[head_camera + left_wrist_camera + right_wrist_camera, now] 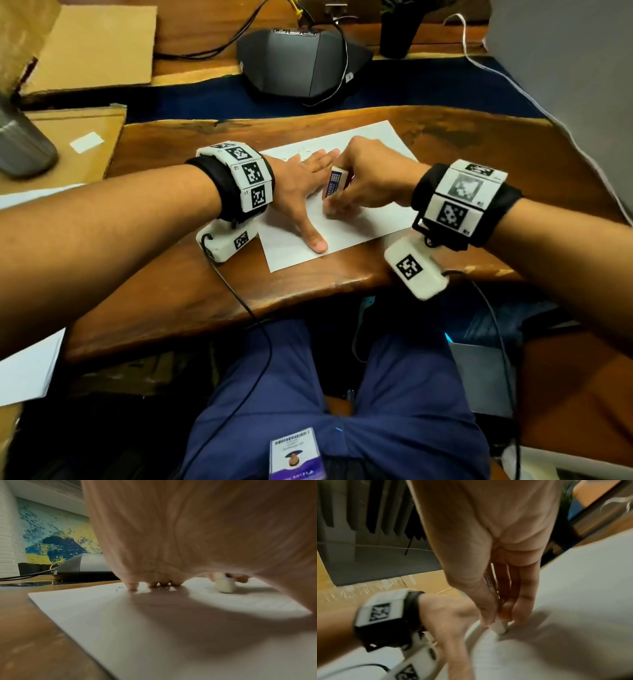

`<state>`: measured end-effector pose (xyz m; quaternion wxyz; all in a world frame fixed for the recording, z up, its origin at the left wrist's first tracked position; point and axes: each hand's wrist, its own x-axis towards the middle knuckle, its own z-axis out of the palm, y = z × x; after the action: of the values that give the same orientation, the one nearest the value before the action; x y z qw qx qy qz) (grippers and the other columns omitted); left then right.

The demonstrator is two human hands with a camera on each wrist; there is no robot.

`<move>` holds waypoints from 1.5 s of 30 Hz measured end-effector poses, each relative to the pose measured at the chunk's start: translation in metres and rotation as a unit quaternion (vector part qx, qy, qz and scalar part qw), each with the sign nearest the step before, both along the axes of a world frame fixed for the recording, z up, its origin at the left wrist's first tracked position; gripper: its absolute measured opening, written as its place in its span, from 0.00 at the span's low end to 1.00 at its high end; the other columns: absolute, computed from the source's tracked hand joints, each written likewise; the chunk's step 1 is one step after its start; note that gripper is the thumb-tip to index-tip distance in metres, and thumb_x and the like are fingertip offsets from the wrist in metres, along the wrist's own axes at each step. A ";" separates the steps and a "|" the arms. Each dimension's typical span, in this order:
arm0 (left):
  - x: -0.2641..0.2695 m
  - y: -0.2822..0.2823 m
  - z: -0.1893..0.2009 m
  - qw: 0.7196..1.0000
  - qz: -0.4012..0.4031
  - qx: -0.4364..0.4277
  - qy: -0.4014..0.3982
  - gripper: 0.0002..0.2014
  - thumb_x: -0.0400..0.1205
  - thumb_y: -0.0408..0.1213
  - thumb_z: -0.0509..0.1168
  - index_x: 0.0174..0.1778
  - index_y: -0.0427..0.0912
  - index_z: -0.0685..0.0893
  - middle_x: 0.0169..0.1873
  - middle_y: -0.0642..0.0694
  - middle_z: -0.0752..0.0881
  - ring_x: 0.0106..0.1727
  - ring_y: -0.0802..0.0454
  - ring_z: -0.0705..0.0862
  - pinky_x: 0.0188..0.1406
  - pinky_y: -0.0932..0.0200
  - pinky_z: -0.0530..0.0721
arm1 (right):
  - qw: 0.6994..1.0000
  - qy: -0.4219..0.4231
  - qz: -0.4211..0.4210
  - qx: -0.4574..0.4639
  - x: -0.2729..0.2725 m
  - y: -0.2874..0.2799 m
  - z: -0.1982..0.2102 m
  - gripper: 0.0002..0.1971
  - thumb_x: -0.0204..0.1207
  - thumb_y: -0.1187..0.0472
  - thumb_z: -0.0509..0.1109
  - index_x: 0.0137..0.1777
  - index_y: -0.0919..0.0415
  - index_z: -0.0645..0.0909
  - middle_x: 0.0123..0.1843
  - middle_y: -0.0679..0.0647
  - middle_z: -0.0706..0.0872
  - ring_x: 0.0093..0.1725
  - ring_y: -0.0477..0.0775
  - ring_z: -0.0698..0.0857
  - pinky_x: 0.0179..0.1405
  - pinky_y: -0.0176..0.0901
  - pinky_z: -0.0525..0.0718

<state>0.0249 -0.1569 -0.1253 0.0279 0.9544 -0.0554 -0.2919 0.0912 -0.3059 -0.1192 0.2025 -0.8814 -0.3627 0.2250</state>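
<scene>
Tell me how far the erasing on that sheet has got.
Done: the left hand presses flat on the sheet, pinning it to the desk. In hand: the right hand pinches the eraser, its lower end on the paper mid-sheet, blurred as if rubbing. Left: faint pencil marks show near the far edge, beside the left hand; those look unerased.

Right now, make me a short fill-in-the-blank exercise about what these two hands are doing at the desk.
The right hand pinches a white ____ in a blue sleeve.
The left hand lies flat, fingers straight, on the sheet of ____.
That sheet lies on a ____ desk.
Missing words: eraser; paper; wooden.
</scene>
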 end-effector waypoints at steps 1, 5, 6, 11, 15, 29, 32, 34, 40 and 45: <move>0.000 -0.001 0.001 1.000 0.001 0.000 -0.001 0.71 0.63 0.69 0.75 0.85 0.48 0.30 0.83 0.48 0.26 0.84 0.49 0.29 0.71 0.54 0.28 | 1.000 0.020 -0.004 -0.009 0.001 0.000 0.004 0.13 0.63 0.54 0.88 0.43 0.58 0.91 0.36 0.50 0.91 0.32 0.44 0.87 0.33 0.36 0.84; 0.000 -0.001 -0.001 1.000 -0.001 0.009 0.001 0.74 0.60 0.72 0.75 0.84 0.48 0.27 0.82 0.50 0.25 0.83 0.51 0.28 0.77 0.50 0.30 | 0.993 -0.008 -0.113 0.031 0.025 0.007 0.010 0.18 0.57 0.55 0.90 0.44 0.61 0.92 0.40 0.54 0.93 0.42 0.52 0.92 0.48 0.53 0.93; 0.000 -0.001 0.000 1.000 0.000 0.009 0.001 0.73 0.61 0.71 0.75 0.84 0.48 0.27 0.82 0.49 0.25 0.83 0.51 0.28 0.77 0.50 0.30 | 0.994 -0.013 -0.100 0.034 0.022 0.007 0.007 0.17 0.57 0.55 0.90 0.44 0.61 0.92 0.39 0.55 0.93 0.42 0.52 0.92 0.46 0.52 0.93; 0.002 0.002 -0.002 1.000 -0.011 0.000 0.004 0.75 0.57 0.75 0.73 0.84 0.48 0.28 0.83 0.49 0.25 0.83 0.51 0.28 0.82 0.45 0.31 | 0.999 0.049 -0.005 -0.017 0.009 -0.003 0.004 0.14 0.63 0.55 0.88 0.45 0.60 0.92 0.38 0.52 0.93 0.38 0.47 0.91 0.39 0.39 0.88; 0.002 0.003 -0.005 1.000 -0.010 0.006 0.001 0.75 0.58 0.74 0.73 0.83 0.48 0.27 0.83 0.50 0.25 0.83 0.52 0.28 0.82 0.45 0.32 | 0.997 0.022 -0.055 0.041 0.025 -0.002 0.008 0.14 0.64 0.57 0.87 0.47 0.62 0.92 0.42 0.55 0.94 0.39 0.48 0.93 0.40 0.38 0.90; 0.003 0.003 -0.004 1.000 -0.006 0.003 -0.003 0.76 0.55 0.75 0.73 0.83 0.49 0.25 0.83 0.50 0.25 0.84 0.52 0.28 0.83 0.44 0.32 | 0.977 -0.009 0.189 -0.098 0.002 -0.027 0.015 0.13 0.68 0.46 0.83 0.50 0.50 0.93 0.45 0.44 0.93 0.44 0.44 0.90 0.48 0.37 0.87; -0.001 -0.001 0.001 1.000 0.001 0.008 0.003 0.72 0.60 0.71 0.74 0.84 0.50 0.28 0.83 0.49 0.26 0.84 0.49 0.30 0.80 0.46 0.32 | 0.974 -0.017 0.201 -0.102 0.008 -0.017 0.019 0.10 0.69 0.50 0.83 0.49 0.49 0.92 0.45 0.44 0.93 0.42 0.41 0.90 0.44 0.31 0.84; -0.005 -0.005 0.006 1.000 0.014 -0.001 0.005 0.68 0.63 0.68 0.75 0.85 0.54 0.32 0.84 0.48 0.29 0.85 0.45 0.33 0.80 0.44 0.35 | 0.981 -0.055 0.180 -0.043 0.011 -0.004 0.017 0.10 0.70 0.52 0.83 0.50 0.51 0.92 0.46 0.45 0.93 0.41 0.40 0.89 0.39 0.28 0.81; -0.001 0.000 0.002 1.000 0.004 0.016 0.003 0.75 0.57 0.74 0.73 0.83 0.50 0.25 0.82 0.51 0.25 0.84 0.51 0.29 0.83 0.45 0.33 | 0.973 0.007 0.209 -0.095 0.009 -0.032 0.015 0.11 0.70 0.50 0.83 0.50 0.50 0.92 0.46 0.43 0.93 0.46 0.44 0.91 0.52 0.38 0.88; -0.004 -0.006 0.004 1.000 0.007 0.007 0.000 0.70 0.63 0.67 0.76 0.85 0.51 0.31 0.84 0.49 0.29 0.85 0.48 0.34 0.80 0.46 0.35 | 0.976 -0.037 0.206 -0.058 0.013 -0.014 0.018 0.10 0.70 0.53 0.83 0.51 0.50 0.92 0.47 0.46 0.93 0.45 0.45 0.90 0.45 0.27 0.84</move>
<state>0.0212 -0.1630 -0.1211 0.0228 0.9549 -0.0464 -0.2925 0.1039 -0.3203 -0.1008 0.0869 -0.8058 -0.5298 0.2497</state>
